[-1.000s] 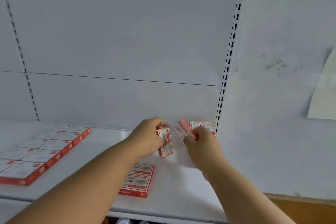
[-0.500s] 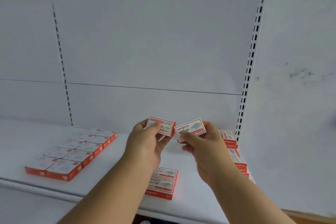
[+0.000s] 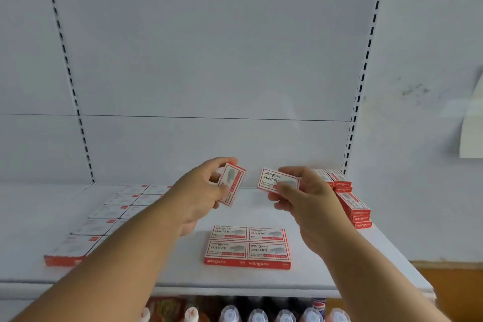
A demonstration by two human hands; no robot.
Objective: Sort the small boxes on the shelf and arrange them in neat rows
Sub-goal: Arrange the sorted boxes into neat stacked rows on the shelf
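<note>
Gripping one small box each above the shelf [image 3: 261, 280], the left hand [image 3: 201, 196] holds a tilted box [image 3: 232, 183], the right hand [image 3: 305, 198] a flatter box [image 3: 277, 180]; four boxes [image 3: 248, 246] lie below, stacks [image 3: 352, 206] right.

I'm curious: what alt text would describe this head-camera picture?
Over a white shelf, the left hand and right hand each hold a small red-and-white box. Four matching boxes lie in a square below, with more at both sides.
</note>
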